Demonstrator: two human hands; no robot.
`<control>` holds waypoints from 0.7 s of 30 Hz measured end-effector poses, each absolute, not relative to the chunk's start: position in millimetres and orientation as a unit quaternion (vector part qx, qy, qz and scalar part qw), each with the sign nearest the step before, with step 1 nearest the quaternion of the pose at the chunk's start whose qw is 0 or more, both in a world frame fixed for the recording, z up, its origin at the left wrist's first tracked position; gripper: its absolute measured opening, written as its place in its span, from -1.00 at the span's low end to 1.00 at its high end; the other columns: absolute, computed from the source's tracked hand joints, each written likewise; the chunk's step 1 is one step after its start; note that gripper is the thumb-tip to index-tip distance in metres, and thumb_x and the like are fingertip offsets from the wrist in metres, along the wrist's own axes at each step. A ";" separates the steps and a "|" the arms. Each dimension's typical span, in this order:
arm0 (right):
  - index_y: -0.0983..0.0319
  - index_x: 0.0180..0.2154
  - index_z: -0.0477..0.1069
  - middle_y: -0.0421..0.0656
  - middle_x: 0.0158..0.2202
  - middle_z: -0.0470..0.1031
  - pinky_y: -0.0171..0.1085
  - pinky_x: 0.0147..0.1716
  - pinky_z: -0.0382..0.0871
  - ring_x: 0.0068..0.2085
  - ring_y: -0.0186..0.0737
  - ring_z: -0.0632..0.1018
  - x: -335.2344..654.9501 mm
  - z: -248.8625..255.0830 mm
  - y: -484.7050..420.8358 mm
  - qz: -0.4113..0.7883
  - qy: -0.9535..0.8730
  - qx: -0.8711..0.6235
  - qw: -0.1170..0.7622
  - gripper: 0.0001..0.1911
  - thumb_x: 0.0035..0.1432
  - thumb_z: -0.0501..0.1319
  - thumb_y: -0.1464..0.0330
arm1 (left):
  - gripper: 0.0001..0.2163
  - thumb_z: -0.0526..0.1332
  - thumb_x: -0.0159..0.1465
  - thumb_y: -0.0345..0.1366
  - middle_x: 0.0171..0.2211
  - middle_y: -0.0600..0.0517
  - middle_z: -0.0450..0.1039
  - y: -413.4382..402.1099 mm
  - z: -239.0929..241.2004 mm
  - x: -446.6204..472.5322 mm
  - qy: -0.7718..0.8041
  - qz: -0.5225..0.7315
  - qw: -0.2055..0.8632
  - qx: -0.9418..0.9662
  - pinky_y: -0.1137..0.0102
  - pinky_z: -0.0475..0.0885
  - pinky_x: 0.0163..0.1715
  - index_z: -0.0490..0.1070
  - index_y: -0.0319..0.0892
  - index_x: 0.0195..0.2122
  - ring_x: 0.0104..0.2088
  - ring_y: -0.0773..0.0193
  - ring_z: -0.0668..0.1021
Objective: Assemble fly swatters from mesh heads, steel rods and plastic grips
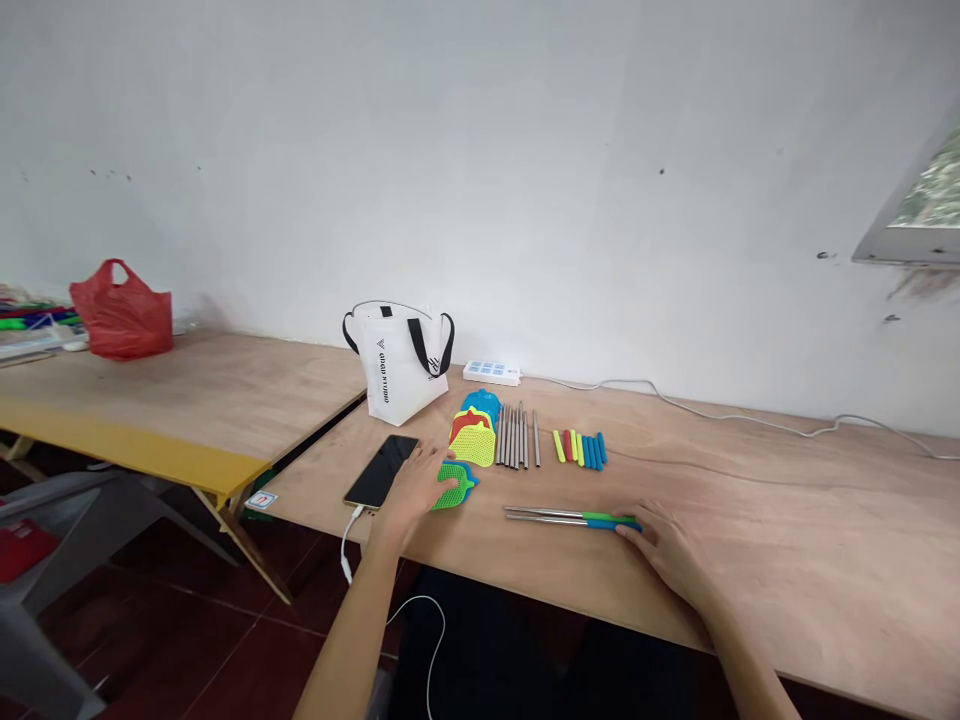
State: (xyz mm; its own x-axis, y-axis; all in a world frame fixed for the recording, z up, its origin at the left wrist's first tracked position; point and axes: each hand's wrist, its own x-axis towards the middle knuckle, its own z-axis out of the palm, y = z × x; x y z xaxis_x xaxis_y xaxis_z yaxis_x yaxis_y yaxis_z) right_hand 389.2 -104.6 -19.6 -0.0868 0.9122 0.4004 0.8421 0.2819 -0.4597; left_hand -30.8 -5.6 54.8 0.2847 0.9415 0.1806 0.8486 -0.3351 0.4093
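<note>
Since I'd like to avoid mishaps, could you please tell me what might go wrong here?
The white cable hangs over the table edge, so a snag might drag the phone off. The left hand, close to the phone, could nudge it. The loose metal tubes might roll if bumped.

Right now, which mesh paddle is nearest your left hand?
The green mesh paddle, lying over a blue one; the yellow and red paddles lie farther away.

The near rods are shiny metal with smooth plastic handles; left, perforated plastic swatter heads; matt wooden table.
</note>
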 end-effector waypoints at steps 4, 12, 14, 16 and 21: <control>0.04 -0.11 0.54 -0.14 -0.15 0.59 -0.02 -0.07 0.47 -0.13 -0.04 0.57 383.3 -15.9 -105.7 0.051 -0.739 -0.590 0.322 -0.67 0.35 0.10 0.04 | -0.50 0.35 0.13 -0.17 0.28 -0.23 0.29 -5.2 49.8 -34.2 0.616 0.122 0.122 0.768 0.02 0.31 0.13 0.39 -0.10 0.11 0.29 -0.31 0.31; 0.05 -0.18 0.51 -0.14 -0.15 0.57 -0.06 -0.08 0.45 -0.13 -0.08 0.56 381.2 -15.7 -106.5 0.035 -0.746 -0.583 0.320 -0.69 0.36 0.08 0.07 | -0.24 0.43 0.01 -0.02 0.27 -0.39 0.27 -9.5 54.0 -20.7 0.646 0.087 0.129 0.747 -0.11 0.20 0.20 0.28 -0.15 0.22 0.30 -0.39 0.28; 0.04 -0.17 0.50 -0.15 -0.11 0.56 -0.03 -0.04 0.43 -0.08 -0.06 0.55 380.5 -15.4 -106.5 0.029 -0.750 -0.582 0.312 -0.71 0.36 0.09 0.07 | -0.20 0.46 0.01 -0.07 0.33 -0.39 0.16 -11.6 57.1 -18.9 0.646 0.091 0.133 0.747 -0.13 0.17 0.22 0.25 -0.16 0.26 0.35 -0.38 0.21; 0.03 -0.16 0.50 -0.14 -0.07 0.55 0.00 0.01 0.41 -0.03 -0.04 0.54 376.0 -13.5 -107.3 0.017 -0.753 -0.583 0.305 -0.72 0.35 0.10 0.07 | -0.18 0.45 0.04 -0.18 0.36 -0.37 0.10 -13.9 60.2 -18.4 0.630 0.115 0.142 0.754 -0.06 0.23 0.22 0.19 -0.15 0.32 0.36 -0.34 0.21; 0.03 -0.13 0.49 -0.14 -0.02 0.53 0.03 0.08 0.36 0.03 -0.06 0.53 338.4 -2.5 -113.0 -0.023 -0.780 -0.554 0.290 -0.78 0.37 0.11 0.15 | -0.19 0.30 0.13 -0.42 0.28 -0.11 0.28 -18.0 66.1 -20.1 0.525 0.238 0.197 0.793 0.09 0.36 0.17 0.08 0.10 0.40 0.24 -0.14 0.42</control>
